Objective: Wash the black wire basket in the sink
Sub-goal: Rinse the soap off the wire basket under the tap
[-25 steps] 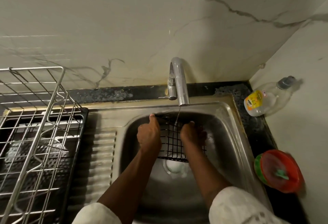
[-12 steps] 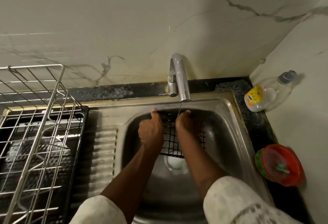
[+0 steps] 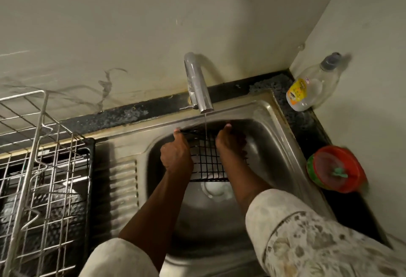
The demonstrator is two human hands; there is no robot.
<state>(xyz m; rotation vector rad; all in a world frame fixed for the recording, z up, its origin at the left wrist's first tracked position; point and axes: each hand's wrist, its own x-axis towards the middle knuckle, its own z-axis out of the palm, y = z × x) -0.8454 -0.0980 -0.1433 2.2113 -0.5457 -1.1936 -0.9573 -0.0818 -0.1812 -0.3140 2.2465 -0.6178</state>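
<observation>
Black wire basket (image 3: pixel 206 156), where's it at exactly? (A)

Down in the steel sink (image 3: pixel 274 145), far half of the bowl. It's held on a tilt, with its near edge just over the drain (image 3: pixel 216 188). The tap (image 3: pixel 197 87) at the sink's back edge runs a thin stream of water (image 3: pixel 205 125) straight onto the mesh. (B)

ok and the hands? (A)

Both on it. The left hand (image 3: pixel 175 156) has its fingers curled round the basket's left side, thumb up on the far rim. The right hand (image 3: pixel 228 142) grips the right side, thumb tip on the far rim too. Its fingers go behind the mesh, so I can't see them well. Pale sleeves (image 3: pixel 307 243) stop around the elbows. (B)

anything else around? (A)

There's a metal dish rack (image 3: pixel 39 167) off the sink's left edge, past the ribbed drainer (image 3: pixel 123 184). At the far right corner of the dark counter (image 3: pixel 307 127), a clear bottle (image 3: pixel 312 87) with a yellow label and grey cap sits against the wall. Nearer along the right edge is a red-lidded container (image 3: pixel 336 169) with green under the lid, a bit blurred. (B)
</observation>
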